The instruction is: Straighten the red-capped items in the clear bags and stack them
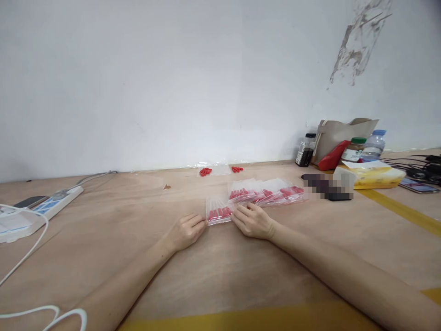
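A small clear zip bag (pixel 219 211) holding several red-ended pieces in a row lies flat on the table before me. At its left edge, my left hand (pixel 189 231) is closed, fingertips pinching the bag's corner. My right hand (pixel 252 221) has its curled fingers on the opposite side of the same bag. Just beyond my right hand, a spread of filled zip bags (pixel 265 193) overlaps, each with red pieces inside. Farther back near the wall are two small groups of loose red pieces (pixel 206 172) on clear plastic.
A white power strip (pixel 44 214) with cables and a phone (pixel 31 202) stands at left. To the right are a tissue pack (pixel 377 177), a dark bottle (pixel 305 150), a grey bag (pixel 334 138), a jar (pixel 353 151) and a water bottle (pixel 375 146). Yellow tape (pixel 403 211) crosses the table.
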`<state>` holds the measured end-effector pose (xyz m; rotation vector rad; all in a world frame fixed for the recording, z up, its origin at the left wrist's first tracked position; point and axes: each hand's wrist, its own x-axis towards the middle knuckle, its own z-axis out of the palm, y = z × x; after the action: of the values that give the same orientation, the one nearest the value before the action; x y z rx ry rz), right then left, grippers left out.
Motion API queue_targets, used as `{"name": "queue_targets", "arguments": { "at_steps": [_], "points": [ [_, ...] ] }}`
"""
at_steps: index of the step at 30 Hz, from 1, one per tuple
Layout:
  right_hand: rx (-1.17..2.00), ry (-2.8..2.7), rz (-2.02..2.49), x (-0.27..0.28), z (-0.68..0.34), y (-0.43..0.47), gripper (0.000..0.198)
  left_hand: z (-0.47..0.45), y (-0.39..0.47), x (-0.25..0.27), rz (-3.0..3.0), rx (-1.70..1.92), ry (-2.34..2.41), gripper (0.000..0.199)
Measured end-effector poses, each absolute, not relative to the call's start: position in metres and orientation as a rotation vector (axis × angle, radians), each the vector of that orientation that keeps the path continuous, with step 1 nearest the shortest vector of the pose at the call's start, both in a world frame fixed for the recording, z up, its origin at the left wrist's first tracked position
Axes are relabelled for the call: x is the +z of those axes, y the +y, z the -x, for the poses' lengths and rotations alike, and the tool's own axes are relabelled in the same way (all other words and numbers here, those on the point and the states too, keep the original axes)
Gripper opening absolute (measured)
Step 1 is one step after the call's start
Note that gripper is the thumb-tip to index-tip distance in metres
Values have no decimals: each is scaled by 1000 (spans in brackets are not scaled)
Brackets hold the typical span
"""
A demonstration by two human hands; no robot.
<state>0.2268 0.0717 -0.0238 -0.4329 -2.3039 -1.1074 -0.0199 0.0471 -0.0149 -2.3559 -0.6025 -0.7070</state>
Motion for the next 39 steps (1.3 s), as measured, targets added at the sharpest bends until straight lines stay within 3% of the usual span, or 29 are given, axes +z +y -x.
{"name": "queue_targets", "arguments": {
  "at_steps": [9,14,17,20,26,29,39],
  "points": [
    [-955,-2313,523,-30,-227,80,31,23,42,-12,2550,-660,-853,12],
    [-726,-2359,596,-24,-231,77,35,-1,36,-4,2682,-582,-1020,51],
    [-645,-2277,798,-23,-235,77,24,-4,41,-6,2811,-410,-969,43],
    [-575,-2153,1000,-23,-240,82,17,12,51,-7,2804,-465,-1028,32],
    [-500,-2073,1238,-21,-249,95,29,74,65,0,2753,-718,-1131,21],
    [-514,-2090,1331,-16,-254,102,23,91,67,1,2757,-810,-1282,24],
    [-484,-2249,1143,-13,-263,114,17,41,59,1,2578,-827,-1178,20]
  ]
}}
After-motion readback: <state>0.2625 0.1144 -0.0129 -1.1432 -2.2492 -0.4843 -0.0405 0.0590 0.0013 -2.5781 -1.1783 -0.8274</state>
